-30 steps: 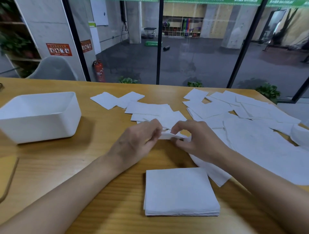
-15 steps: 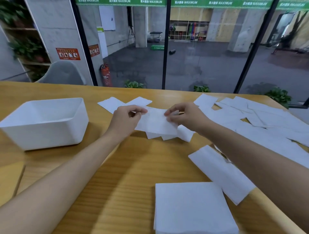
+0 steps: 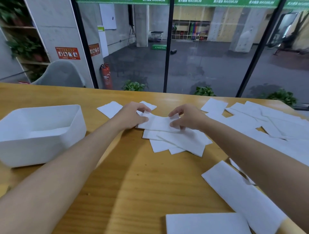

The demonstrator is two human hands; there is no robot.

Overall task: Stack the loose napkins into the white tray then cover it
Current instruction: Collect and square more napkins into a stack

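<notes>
Two hands: left hand and right hand pinch one thin white paper napkin above the wooden surface.
Writing: green banner reads "MAXIMUM".

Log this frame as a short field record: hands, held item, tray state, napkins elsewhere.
left hand: pinching the left edge of a napkin
right hand: pinching the right edge of the same napkin
held napkin: low over a small loose pile
white tray: left of the hands, empty, uncovered
stacked napkins: near table edge
lid: not in view
</notes>
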